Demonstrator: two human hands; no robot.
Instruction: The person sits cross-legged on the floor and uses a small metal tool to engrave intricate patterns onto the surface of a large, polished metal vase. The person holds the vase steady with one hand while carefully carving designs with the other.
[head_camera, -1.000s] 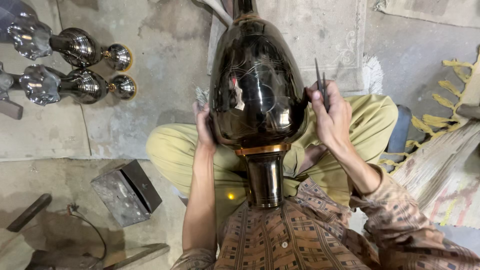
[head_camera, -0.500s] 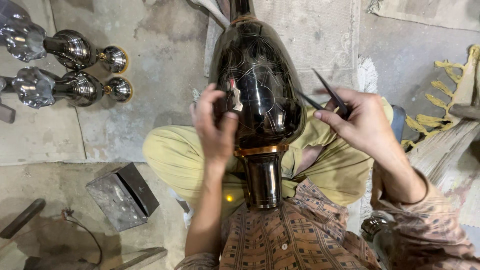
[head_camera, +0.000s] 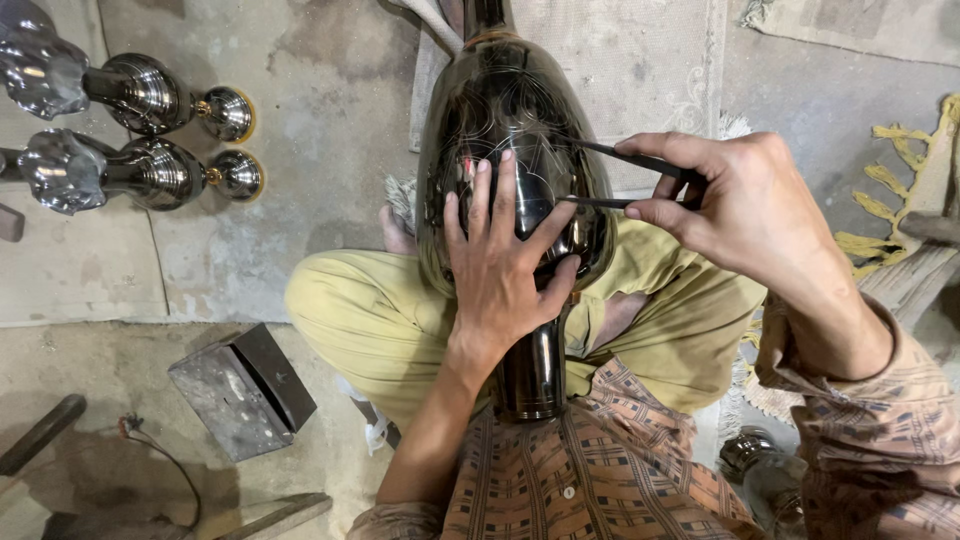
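Silver vases (head_camera: 130, 140) lie on concrete floor (head_camera: 300, 120) far left, grey metal box (head_camera: 240, 390) nearer. Left hand (head_camera: 500, 270) spread flat, pressing dark metal vase (head_camera: 510, 110) across lap. Right hand (head_camera: 740, 210) pinches thin metal compass tool (head_camera: 630, 180), points at vase surface.

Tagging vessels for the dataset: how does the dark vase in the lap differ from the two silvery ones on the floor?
The dark vase is near-black with scratched line patterns; the silvery vases look plain and mirror-bright. The dark one lies across the person's lap under the left hand; the silvery pair lie untouched on the concrete floor. All are shiny and lie on their sides.
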